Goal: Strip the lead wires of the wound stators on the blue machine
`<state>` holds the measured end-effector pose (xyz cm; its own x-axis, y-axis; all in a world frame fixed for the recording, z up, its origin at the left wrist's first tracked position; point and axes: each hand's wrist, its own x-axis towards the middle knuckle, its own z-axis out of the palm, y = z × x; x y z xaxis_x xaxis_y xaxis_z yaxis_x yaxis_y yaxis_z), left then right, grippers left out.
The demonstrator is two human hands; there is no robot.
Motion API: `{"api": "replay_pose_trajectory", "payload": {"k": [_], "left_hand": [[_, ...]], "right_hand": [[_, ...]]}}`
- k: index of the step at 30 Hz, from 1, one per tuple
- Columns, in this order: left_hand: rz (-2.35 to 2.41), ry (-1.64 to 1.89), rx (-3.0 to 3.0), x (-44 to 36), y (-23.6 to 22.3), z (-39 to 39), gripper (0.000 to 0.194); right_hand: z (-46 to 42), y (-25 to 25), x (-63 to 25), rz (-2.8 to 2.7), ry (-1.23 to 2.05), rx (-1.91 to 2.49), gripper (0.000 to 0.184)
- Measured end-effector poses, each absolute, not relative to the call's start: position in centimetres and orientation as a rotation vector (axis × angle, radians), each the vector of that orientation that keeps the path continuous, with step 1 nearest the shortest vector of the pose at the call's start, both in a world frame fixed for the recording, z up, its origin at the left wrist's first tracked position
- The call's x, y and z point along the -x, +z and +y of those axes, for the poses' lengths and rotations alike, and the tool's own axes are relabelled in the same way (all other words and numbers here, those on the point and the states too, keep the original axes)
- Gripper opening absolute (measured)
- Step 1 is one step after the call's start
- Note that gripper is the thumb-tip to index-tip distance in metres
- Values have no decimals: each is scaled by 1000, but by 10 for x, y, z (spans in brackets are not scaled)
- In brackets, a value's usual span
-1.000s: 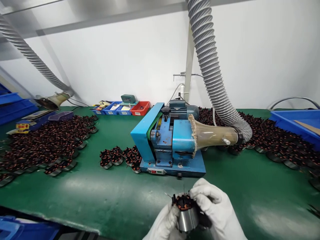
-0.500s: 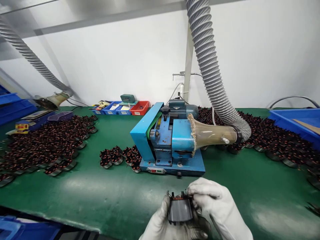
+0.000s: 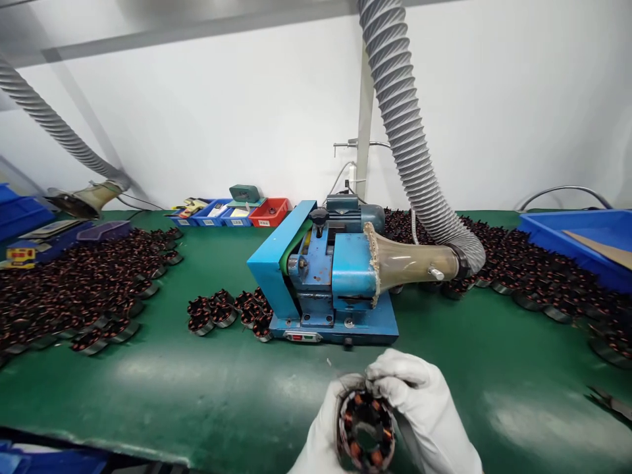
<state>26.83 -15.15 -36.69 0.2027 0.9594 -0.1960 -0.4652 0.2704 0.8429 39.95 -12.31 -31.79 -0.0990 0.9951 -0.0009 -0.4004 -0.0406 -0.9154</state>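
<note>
Low in the head view, just in front of the belt machine, I hold a motor stator (image 3: 349, 431), a dark ring with copper windings. Its round opening is turned up towards me. My left hand (image 3: 320, 428), in a white glove, is closed around its left side; some of those fingers are hidden behind it. My right hand (image 3: 422, 405), also gloved in white, has its fingers pinched together at the stator's top right edge. Whether a thin wire lies between those fingertips is too small to tell.
A blue belt grinder (image 3: 316, 263) with a suction funnel (image 3: 415, 263) and grey hose (image 3: 399, 99) stands ahead. Stators are massed at left (image 3: 89, 283) and right (image 3: 543, 283), with several beside the machine. Pliers (image 3: 609, 401) lie right; small bins (image 3: 269, 212) stand behind.
The stator has been tilted, so its ring opening now faces me instead of its smooth outer side. Both hands stay on it. The whole view has shifted slightly.
</note>
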Motion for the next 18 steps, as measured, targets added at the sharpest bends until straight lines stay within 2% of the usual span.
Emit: {"api": "replay_pose_trajectory", "payload": {"k": [3,5,8,11,13,15,18], "left_hand": [[916,1185,-986,-269,-357,-162,40],[969,1269,-1062,-271,-348,-165,50],[1116,1464,-1083,-276,-335,-162,62],[1202,1454,-1095,-279,-327,-153,54],[1215,1398,-1163,-280,-326,-148,50],[1235,1393,-1196,-281,-328,-146,50],[1295,1430,-1151,-283,-335,-145,55]], "right_hand": [[-117,-314,-403,-528,1621,731,18],[-116,-315,-407,-356,1588,661,19],[-119,-321,-409,-487,1472,779,20],[-119,-326,-402,-852,1486,965,22],[-115,-326,-398,-995,1503,987,14],[-107,-324,-396,-906,1598,927,13],[-98,-326,-399,-468,1720,741,15]]}}
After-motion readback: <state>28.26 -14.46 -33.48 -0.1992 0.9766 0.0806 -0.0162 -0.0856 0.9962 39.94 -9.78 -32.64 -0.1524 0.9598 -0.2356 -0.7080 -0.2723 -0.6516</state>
